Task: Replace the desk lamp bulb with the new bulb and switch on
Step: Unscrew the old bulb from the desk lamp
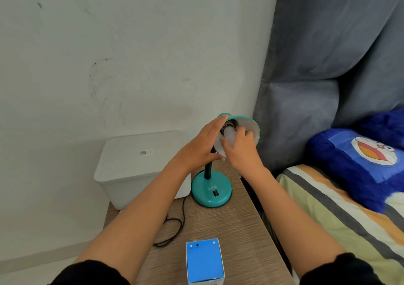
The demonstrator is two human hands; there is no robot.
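A teal desk lamp stands on the wooden bedside table, its round base (pixel 211 191) carrying a black rocker switch (pixel 216 193). The shade (pixel 251 127) is tilted toward me. My left hand (pixel 202 145) lies flat against the shade's left side and neck, fingers extended. My right hand (pixel 241 148) is shut on the white bulb (pixel 229 134), which sits at the socket inside the shade. A blue bulb box (pixel 204 261) stands at the table's near edge.
A white plastic bin (pixel 131 168) sits left of the lamp against the wall. The black cord (pixel 175 228) loops across the table (pixel 240 236). A bed with a striped sheet (pixel 328 208) and a blue plush pillow (pixel 360 162) lies right; a grey curtain (pixel 317 55) hangs behind.
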